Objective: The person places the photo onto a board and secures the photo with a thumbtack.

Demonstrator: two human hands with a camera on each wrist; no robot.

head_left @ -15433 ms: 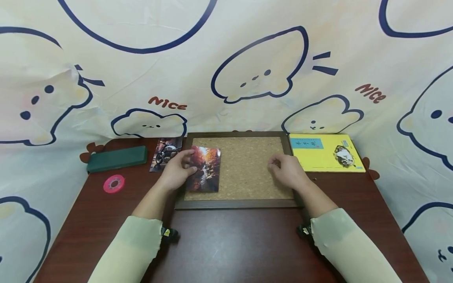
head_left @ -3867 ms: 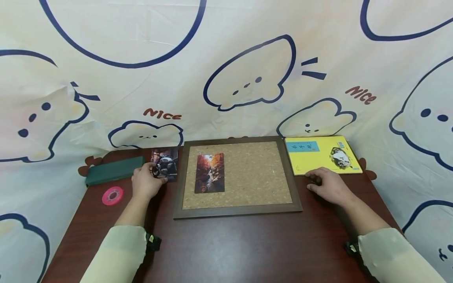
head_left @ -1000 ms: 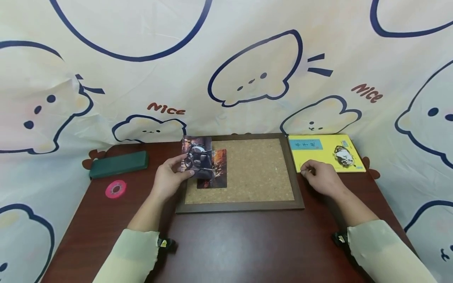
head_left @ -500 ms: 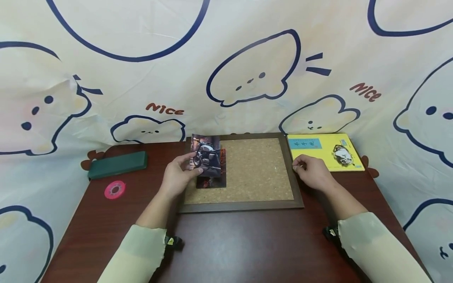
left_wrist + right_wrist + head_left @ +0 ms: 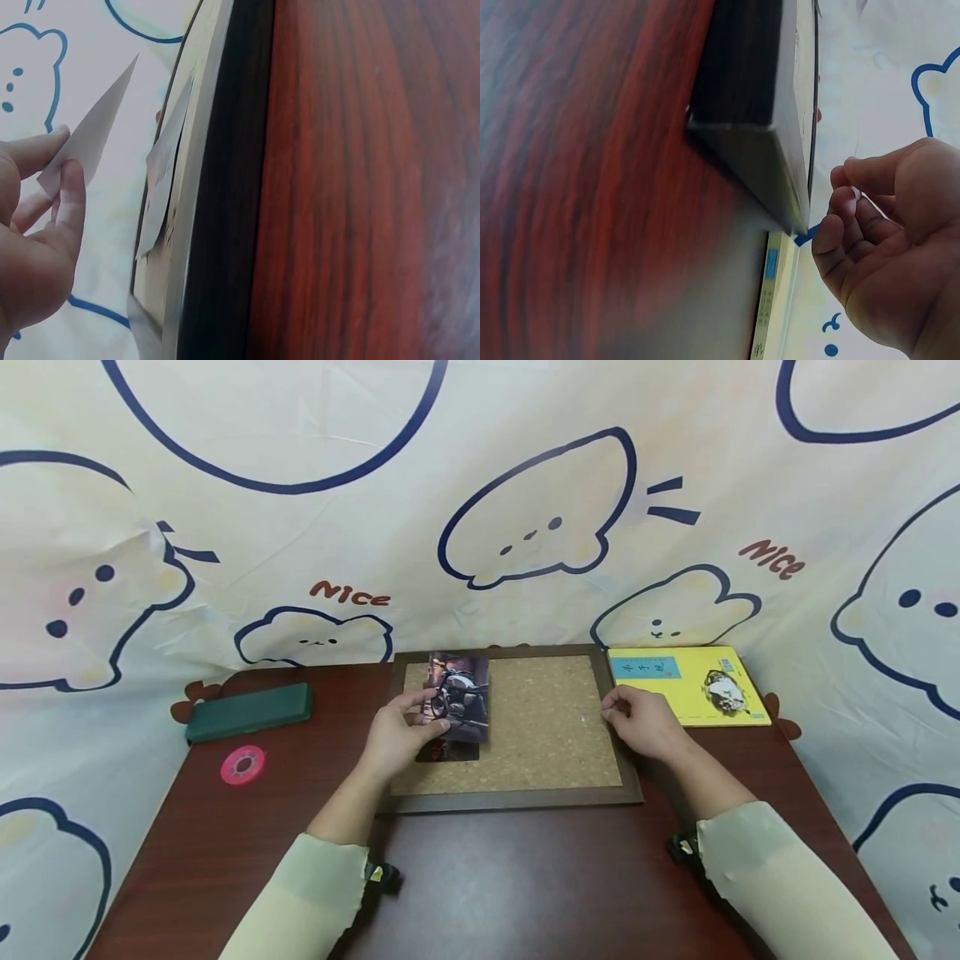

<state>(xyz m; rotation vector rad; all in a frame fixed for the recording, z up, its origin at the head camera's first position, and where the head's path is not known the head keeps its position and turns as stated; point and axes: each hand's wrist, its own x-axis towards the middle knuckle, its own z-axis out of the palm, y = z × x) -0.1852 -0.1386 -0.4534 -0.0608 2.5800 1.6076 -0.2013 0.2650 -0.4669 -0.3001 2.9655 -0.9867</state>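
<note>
In the head view my left hand [image 5: 397, 737] pinches a motorcycle photo [image 5: 463, 700] by its left edge. The left wrist view shows this photo [image 5: 101, 139] raised off the cork board [image 5: 551, 727], tilted, its pale back visible. Beneath it on the board lies an autumn stream photo [image 5: 457, 752], mostly hidden; one edge curls up. Over the board's right frame, my right hand [image 5: 645, 722] has thumb and fingertips together. In the right wrist view a thin needle-like tip shows at those fingertips, apparently a small pin [image 5: 857, 144]; its head is hidden.
A yellow book [image 5: 693, 697] lies against the board's right side. At the left are a dark green case [image 5: 251, 710] and a pink ring-shaped dish [image 5: 243, 765]. A printed cloth [image 5: 525, 460] hangs behind the dark wooden table [image 5: 510, 877].
The left hand has picked the motorcycle photo off the table and carried it right over the board. The right hand has moved left from beside the book to the board's right frame.
</note>
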